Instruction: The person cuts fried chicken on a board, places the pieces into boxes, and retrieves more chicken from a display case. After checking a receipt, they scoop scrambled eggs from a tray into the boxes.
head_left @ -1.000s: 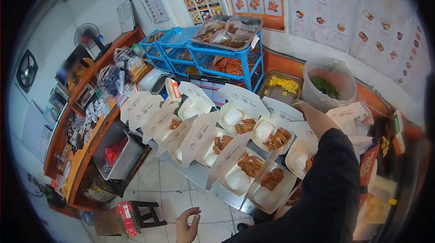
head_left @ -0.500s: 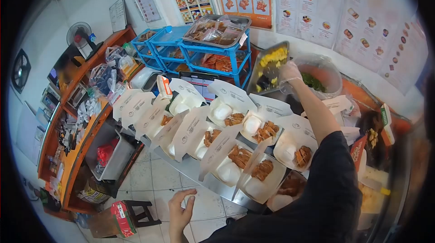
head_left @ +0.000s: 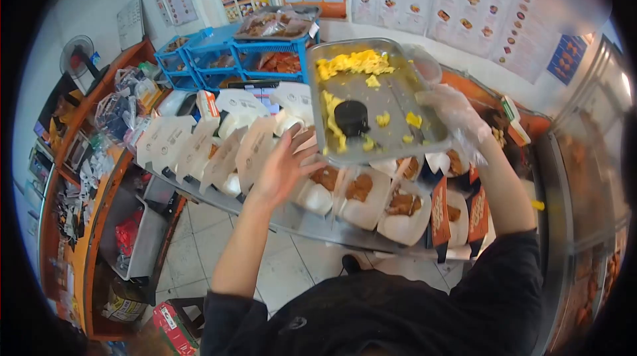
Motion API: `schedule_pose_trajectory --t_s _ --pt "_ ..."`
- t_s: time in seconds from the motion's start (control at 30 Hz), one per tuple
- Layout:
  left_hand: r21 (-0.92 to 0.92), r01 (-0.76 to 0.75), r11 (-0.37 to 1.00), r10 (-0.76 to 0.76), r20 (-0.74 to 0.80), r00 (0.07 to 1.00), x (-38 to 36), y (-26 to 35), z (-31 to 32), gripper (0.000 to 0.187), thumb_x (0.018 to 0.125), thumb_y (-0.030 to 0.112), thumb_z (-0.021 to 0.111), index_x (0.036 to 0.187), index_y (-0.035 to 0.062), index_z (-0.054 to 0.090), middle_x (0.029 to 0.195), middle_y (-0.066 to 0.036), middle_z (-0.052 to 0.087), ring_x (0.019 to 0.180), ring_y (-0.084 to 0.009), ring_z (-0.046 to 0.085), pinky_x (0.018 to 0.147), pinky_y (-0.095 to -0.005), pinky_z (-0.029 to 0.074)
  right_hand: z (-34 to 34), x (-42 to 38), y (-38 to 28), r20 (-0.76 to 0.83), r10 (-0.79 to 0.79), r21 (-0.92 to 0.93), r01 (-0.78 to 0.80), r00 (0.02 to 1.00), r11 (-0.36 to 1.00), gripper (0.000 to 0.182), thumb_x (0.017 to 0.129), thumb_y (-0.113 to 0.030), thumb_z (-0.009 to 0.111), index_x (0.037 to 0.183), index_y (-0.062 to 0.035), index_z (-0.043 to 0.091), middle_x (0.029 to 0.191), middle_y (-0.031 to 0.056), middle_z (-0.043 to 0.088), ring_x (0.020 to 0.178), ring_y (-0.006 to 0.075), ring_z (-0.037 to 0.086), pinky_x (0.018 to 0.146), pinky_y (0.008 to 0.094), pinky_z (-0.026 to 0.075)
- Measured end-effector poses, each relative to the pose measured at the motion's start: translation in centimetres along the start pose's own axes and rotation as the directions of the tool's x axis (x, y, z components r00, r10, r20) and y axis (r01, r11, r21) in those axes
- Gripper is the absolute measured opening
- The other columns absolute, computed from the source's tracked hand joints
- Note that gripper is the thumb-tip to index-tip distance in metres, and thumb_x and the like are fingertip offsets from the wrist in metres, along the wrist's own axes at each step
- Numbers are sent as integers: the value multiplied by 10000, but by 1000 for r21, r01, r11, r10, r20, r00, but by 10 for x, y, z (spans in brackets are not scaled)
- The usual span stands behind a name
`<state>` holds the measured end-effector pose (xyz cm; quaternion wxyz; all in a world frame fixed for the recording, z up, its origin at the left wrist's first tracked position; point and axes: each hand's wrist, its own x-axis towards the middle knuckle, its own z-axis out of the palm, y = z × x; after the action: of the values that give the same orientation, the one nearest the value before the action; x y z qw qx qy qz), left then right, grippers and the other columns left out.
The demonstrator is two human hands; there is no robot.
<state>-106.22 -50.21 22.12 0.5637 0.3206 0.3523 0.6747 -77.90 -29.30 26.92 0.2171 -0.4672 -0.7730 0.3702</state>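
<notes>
A metal tray with yellow scrambled pieces and a black round object is held up over the food boxes. My right hand, in a clear plastic glove, grips the tray's right edge. Bare and with its fingers spread, my left hand is just left of the tray's lower left corner; it holds nothing. Below, open paper boxes hold white rice and brown sliced meat, such as the box under the tray. More boxes with raised lids stand to the left.
Blue racks with filled trays stand at the back. A clear bowl is partly hidden behind the tray. Orange-fronted boxes stand at the counter's right. An orange shelf runs along the left, and a glass cabinet is on the right.
The metal tray has been lifted from the back of the counter and brought forward in my right hand. My left hand has moved up towards it. The view has shifted right.
</notes>
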Motion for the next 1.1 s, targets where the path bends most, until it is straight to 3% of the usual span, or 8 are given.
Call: schedule_pose_trajectory --t_s 0.2,0.23,0.33,0.47,0.67,0.83,0.9,1.1 --pt "-196 219 956 -197 128 972 -63 -63 -23 410 864 154 440 1232 -28 444 1048 -153 637 913 -236 656 799 -348 548 97 -180 -26 -74 84 611 -21 994 791 322 876 -172 594 1120 32 543 971 95 612 905 188 585 824 326 461" --pt "-158 197 968 -185 84 979 -65 -67 -22 404 861 149 438 1224 -29 447 1063 -154 629 922 -237 652 802 -347 546 87 -173 -25 -257 -98 -227 39 961 973 374 874 -208 608 1172 -2 514 1004 151 589 953 276 576 856 356 448" --pt "-169 163 972 -155 56 986 -66 -83 -23 411 849 129 454 1230 -25 434 1073 -141 612 927 -230 642 816 -347 538 99 -193 -63 -274 -499 -564 283 822 776 416 853 -214 630 1210 -43 502 1079 195 548 1011 343 543 877 395 441" --pt "-164 190 968 -190 11 982 -96 -96 -19 517 814 82 477 1309 -12 363 1182 -123 534 1070 -212 554 937 -345 449 160 -219 -66 227 -452 -459 504 862 731 549 739 -111 656 1244 -48 449 1156 201 505 1024 375 559 844 456 468" --pt "80 91 993 -91 -5 996 -126 -104 -20 618 760 57 468 1356 -15 322 1285 -125 468 1164 -207 466 1003 -329 348 164 -209 -45 265 -363 -304 435 893 848 563 703 -36 636 1214 -49 399 1143 219 478 991 395 579 824 454 488" --pt "-103 247 964 -250 -14 968 -143 -112 -23 543 758 77 447 1290 -5 376 1196 -116 505 1083 -209 502 962 -333 383 139 -175 -52 -107 -169 -452 104 980 886 563 752 -91 604 1261 -14 377 1230 236 437 1077 406 525 874 422 484" --pt "-45 200 979 -202 -34 979 -154 -113 -18 467 794 118 435 1241 -17 433 1136 -126 547 1034 -221 550 921 -344 426 148 -169 -42 -60 -603 -795 327 796 511 597 766 -92 588 1303 35 358 1239 244 427 1154 394 475 870 407 492" --pt "50 120 992 -112 -136 984 -152 -123 1 476 797 115 432 1253 -21 416 1162 -125 522 1039 -211 537 921 -340 424 162 -196 -22 220 -441 -660 465 870 590 568 783 -65 562 1272 138 356 1223 267 404 1177 367 455 800 392 528"
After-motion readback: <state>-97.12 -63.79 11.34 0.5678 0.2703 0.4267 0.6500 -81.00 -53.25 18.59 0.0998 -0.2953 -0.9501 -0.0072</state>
